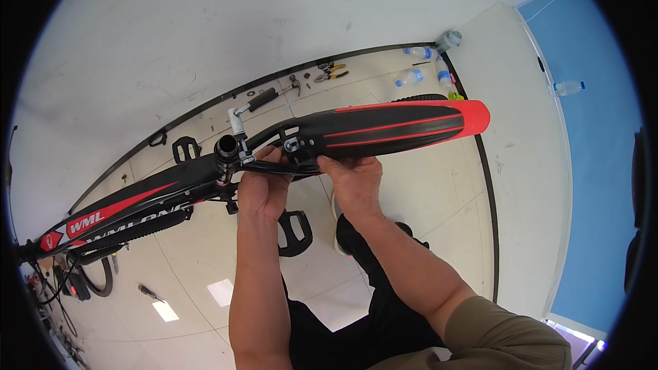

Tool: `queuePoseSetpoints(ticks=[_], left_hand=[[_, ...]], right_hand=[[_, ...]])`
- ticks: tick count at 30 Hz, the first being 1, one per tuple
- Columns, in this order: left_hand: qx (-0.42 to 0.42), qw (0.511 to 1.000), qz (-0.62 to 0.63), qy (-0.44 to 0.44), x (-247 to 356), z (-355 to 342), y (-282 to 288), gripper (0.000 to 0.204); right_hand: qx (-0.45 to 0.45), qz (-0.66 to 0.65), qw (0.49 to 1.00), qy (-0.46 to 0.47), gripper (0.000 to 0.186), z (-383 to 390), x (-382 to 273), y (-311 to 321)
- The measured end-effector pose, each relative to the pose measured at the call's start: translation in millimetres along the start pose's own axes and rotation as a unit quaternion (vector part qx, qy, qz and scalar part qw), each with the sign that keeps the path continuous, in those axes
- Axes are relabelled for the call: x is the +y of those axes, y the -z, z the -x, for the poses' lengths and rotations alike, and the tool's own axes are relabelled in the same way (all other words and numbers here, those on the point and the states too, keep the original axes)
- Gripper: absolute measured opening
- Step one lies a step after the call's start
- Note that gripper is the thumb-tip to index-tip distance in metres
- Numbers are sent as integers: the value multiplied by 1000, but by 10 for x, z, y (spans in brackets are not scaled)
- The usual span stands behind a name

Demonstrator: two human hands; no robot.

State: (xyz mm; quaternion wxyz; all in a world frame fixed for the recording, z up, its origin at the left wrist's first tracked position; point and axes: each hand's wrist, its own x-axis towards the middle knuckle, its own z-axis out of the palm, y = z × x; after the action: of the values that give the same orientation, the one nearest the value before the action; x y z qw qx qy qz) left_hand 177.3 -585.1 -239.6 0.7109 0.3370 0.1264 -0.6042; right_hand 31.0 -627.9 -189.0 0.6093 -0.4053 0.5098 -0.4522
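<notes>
Currently, my right fingers (368, 164) grasp the near edge of the black-and-red mudguard (397, 127) above the rear tyre (419, 98); whether my left fingers (271, 156), against the bicycle frame (147, 196), grip anything I can't tell. Lopsided pressure could skew the mudguard into rubbing.

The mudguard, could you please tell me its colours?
The mudguard is black with red stripes and a red tip, in the head view.

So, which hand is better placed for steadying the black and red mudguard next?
Probably the right hand: it is at the near edge of the mudguard, while the left hand sits closer to the seat tube.
</notes>
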Motion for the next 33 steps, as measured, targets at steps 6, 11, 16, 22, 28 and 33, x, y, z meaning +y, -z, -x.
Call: queuePoseSetpoints(ticks=[6,11,16,22,28,33], left_hand=[[14,1000,-20,-17,5,30,-38,18],[-1,1000,-10,-18,3,12,-4,16],[4,999,-9,-33,-18,10,-12,15],[-14,999,17,-30,-36,-19,43,15],[-10,1000,16,-13,10,-3,49,14],[-18,1000,25,-1,4,-8,23,11]], right_hand=[[5,63,998,-13,23,27,-57,-19],[19,15,998,-66,24,14,-99,-38],[34,-1,995,-88,22,14,-128,-60],[25,15,995,-97,22,1,-87,-35],[9,38,994,-101,26,19,-72,-24],[28,-28,996,-78,29,27,-4,5]])
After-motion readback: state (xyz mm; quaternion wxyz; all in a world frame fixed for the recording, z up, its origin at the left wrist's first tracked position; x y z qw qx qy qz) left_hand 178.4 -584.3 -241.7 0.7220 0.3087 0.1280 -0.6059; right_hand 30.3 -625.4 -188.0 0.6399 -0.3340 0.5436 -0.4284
